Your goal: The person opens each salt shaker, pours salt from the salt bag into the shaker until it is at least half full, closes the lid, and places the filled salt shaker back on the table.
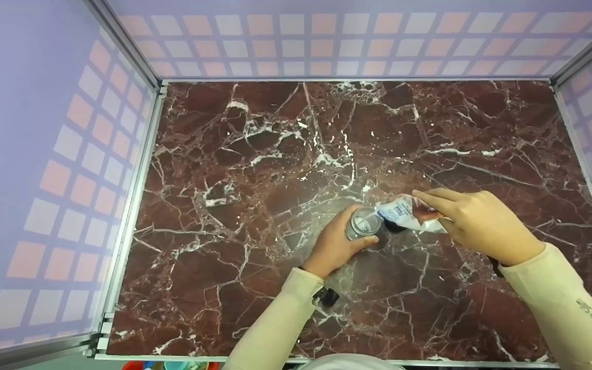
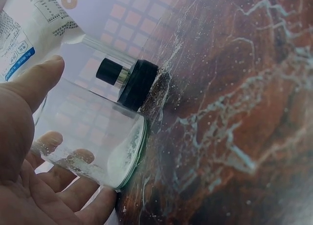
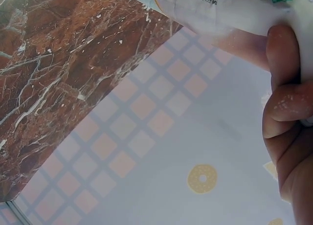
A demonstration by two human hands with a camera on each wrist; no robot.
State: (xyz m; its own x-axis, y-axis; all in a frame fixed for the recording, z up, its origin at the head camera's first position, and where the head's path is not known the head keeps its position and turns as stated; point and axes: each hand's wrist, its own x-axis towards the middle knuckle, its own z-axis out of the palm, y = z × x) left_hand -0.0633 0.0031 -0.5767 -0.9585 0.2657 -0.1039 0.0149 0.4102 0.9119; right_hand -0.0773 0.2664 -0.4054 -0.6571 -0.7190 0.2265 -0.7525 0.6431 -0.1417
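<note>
In the head view my left hand grips a clear glass jar, thumb on the near side and fingers round the far side. White powder lies at the bottom of the jar in the left wrist view. My right hand holds a printed plastic bag, tilted so that its narrow end meets the jar's mouth. The right wrist view shows curled fingers on the bag, with white specks on them. Beside the jar, partly under the bag, stands a black lid with a knob.
The dark red marbled tabletop carries scattered white specks. Purple walls with pink and white squares enclose its back and sides. Below the front edge, an orange container with colourful items shows partly.
</note>
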